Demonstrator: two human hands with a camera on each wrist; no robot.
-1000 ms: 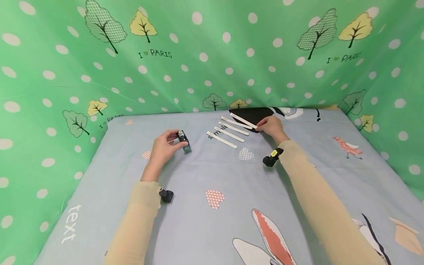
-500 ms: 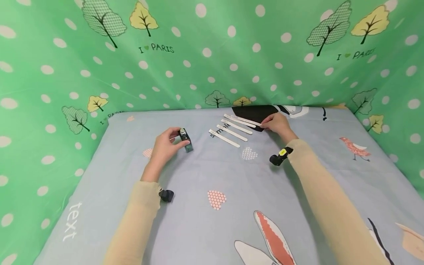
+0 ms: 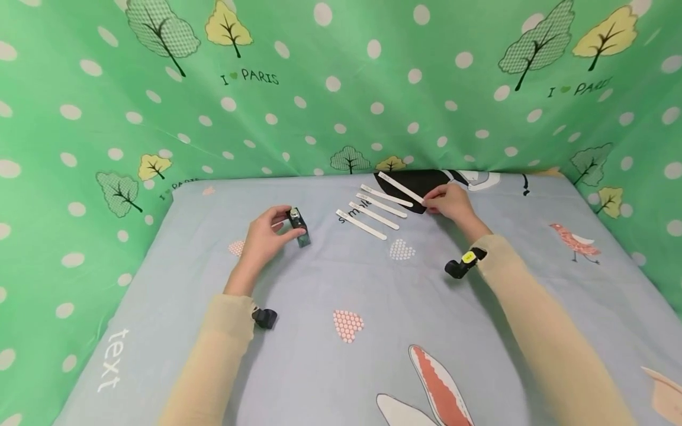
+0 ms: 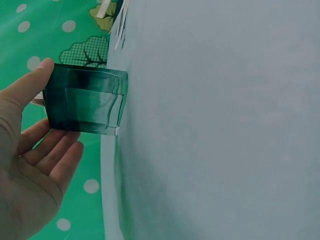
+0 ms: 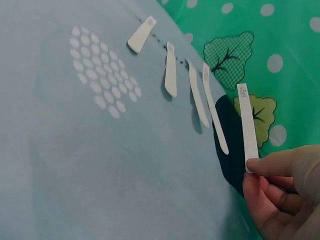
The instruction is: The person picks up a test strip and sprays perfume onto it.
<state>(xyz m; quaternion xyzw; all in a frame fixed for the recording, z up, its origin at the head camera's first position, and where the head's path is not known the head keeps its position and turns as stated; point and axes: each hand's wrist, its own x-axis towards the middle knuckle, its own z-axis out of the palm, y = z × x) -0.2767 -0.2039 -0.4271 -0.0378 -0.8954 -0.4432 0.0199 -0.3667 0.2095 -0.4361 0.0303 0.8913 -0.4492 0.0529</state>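
Note:
In the head view my left hand [image 3: 267, 235] holds a dark green glass perfume bottle [image 3: 300, 229] by its sides, thumb against fingers. The left wrist view shows the bottle's clear, thick base [image 4: 117, 102] against the grey-blue cloth. At the far side my right hand [image 3: 450, 206] pinches one end of a white paper test strip [image 3: 402, 188] between thumb and fingertips. Small print marks the strip's free end in the right wrist view. Several more white strips [image 3: 361, 225] lie slanted in a row, left of the held one, tapered ends toward me.
A grey-blue printed cloth [image 3: 298, 367] covers the surface, with a black printed patch [image 3: 421, 180] under the held strip. Green polka-dot fabric [image 3: 298, 136] hangs behind and at both sides. Each wrist wears a black camera [image 3: 460, 267].
The held strip's free end dipped beside the row, then swung back up and away from it. My right hand has shifted slightly right. My left hand keeps the bottle in about the same place.

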